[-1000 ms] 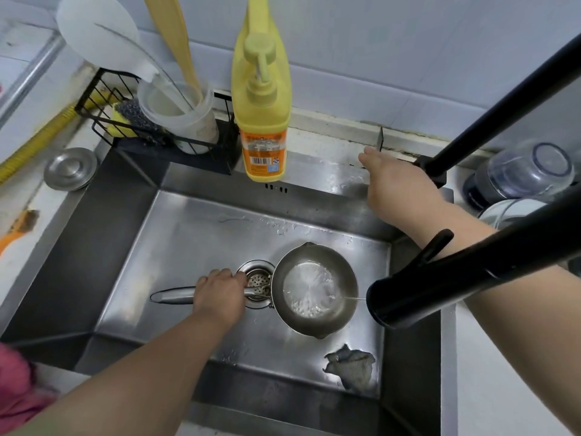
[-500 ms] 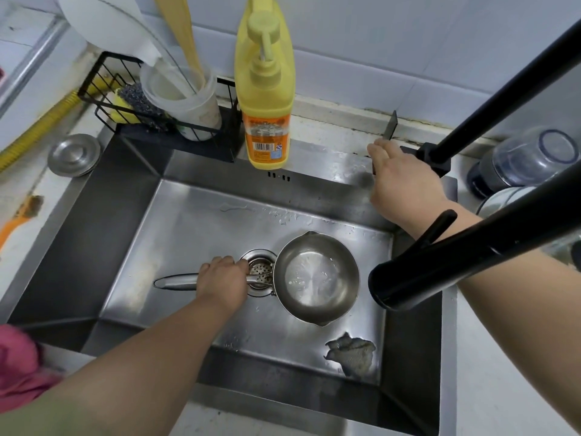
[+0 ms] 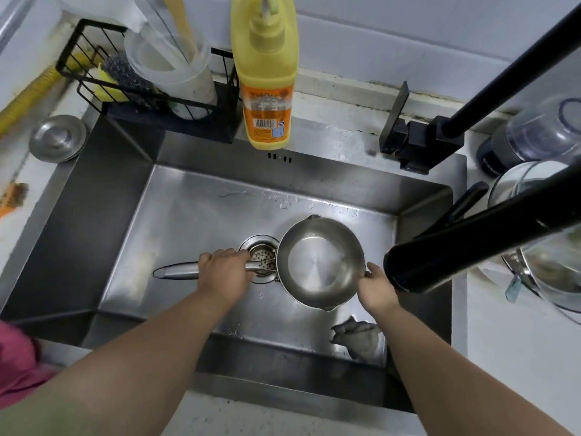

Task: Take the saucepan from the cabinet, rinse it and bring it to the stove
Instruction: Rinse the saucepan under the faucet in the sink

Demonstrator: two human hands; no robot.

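A small steel saucepan (image 3: 319, 262) sits low inside the steel sink (image 3: 188, 209), its bowl just right of the drain strainer (image 3: 261, 254). My left hand (image 3: 224, 273) is wrapped around the long handle, which sticks out to the left. My right hand (image 3: 377, 284) rests against the pan's right rim, fingers touching the edge. A little water glistens in the pan. The black tap spout (image 3: 465, 243) hangs above the right side of the sink with no water running.
Tap lever and base (image 3: 408, 136) at the back right. Yellow soap bottle (image 3: 265, 89) on the back rim, black wire rack (image 3: 141, 86) with a plastic jug and scourers at back left. Grey rag (image 3: 358, 336) in the sink's front right corner. Glass containers (image 3: 534, 171) on the right counter.
The water has stopped flowing. My right hand has left the tap lever and come down to the pan's right rim. My left hand stays on the handle.
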